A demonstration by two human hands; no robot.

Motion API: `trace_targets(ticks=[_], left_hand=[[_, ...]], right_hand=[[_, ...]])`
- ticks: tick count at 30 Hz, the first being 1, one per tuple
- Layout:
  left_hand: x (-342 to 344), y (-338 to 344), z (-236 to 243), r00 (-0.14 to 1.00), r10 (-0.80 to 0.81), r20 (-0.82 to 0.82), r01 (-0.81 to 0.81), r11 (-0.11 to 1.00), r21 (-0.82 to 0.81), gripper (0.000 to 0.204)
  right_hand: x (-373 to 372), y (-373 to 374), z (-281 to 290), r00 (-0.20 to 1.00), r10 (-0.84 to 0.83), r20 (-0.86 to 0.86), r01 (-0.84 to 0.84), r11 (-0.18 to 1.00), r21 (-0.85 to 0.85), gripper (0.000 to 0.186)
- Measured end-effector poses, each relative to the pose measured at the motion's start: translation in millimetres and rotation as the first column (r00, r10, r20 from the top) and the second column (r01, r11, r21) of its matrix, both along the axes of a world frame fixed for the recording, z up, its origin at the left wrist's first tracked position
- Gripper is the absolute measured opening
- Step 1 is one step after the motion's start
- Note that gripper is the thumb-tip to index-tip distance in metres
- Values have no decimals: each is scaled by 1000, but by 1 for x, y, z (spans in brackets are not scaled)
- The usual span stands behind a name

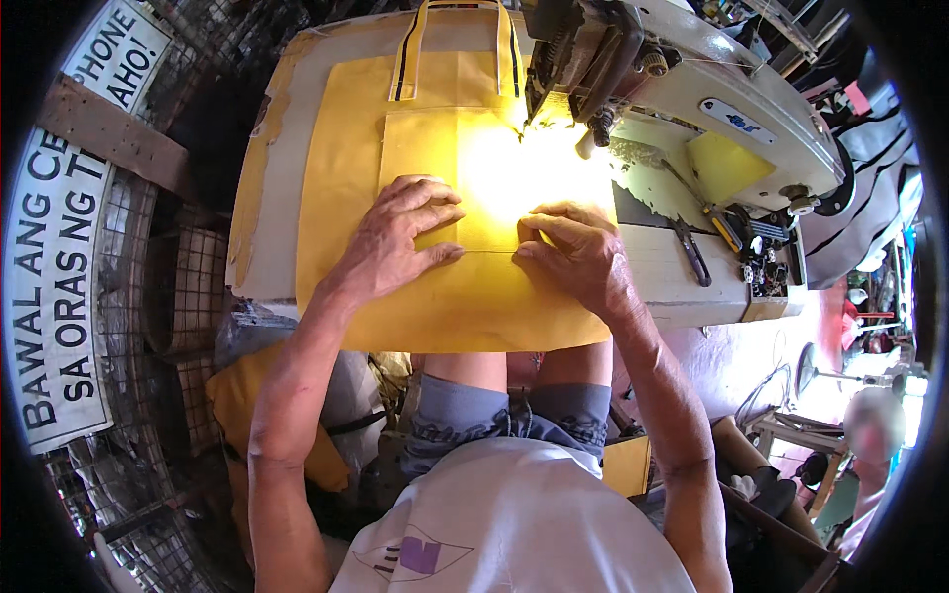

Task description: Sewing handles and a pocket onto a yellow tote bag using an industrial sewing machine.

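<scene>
A large yellow bag panel [341, 158] lies flat under the sewing machine [692, 69], with a smaller yellow pocket piece [420, 148] on top of it. Yellow straps with dark stripes [407, 61] form a handle at its far edge. My left hand [395, 237] rests on the pocket piece, fingers spread and thumb apart from them, near its lower edge. On the other side of that edge, my right hand [578, 247] has bent fingers and thumb drawn together on the pocket piece. Bright lamp light washes out the cloth beside the needle area.
Pliers [692, 252] and a yellow-handled tool [724, 227] lie on the machine table [652, 277] at the right. Lettered white signs [54, 287] hang on wire mesh at the left. Yellow cloth [247, 395] hangs below the table. Another person [870, 465] is at the far right.
</scene>
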State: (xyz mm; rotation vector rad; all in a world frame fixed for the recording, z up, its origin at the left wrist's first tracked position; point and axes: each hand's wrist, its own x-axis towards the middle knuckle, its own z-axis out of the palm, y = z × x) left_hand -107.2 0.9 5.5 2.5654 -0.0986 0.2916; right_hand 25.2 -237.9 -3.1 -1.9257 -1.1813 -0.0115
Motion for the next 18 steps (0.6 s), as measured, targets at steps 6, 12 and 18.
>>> trace_targets(ticks=[6, 12, 18], left_hand=[[0, -1, -4, 998, -32, 57, 29, 999, 46, 39], [-1, -6, -3, 990, -42, 131, 28, 994, 106, 31], [1, -9, -4, 949, -146, 278, 41, 936, 351, 21]], right_hand=[[-2, 0, -1, 988, -9, 154, 17, 999, -49, 23], [-4, 2, -6, 964, -40, 262, 50, 998, -33, 20], [4, -1, -1, 851, 109, 513, -52, 991, -125, 29]])
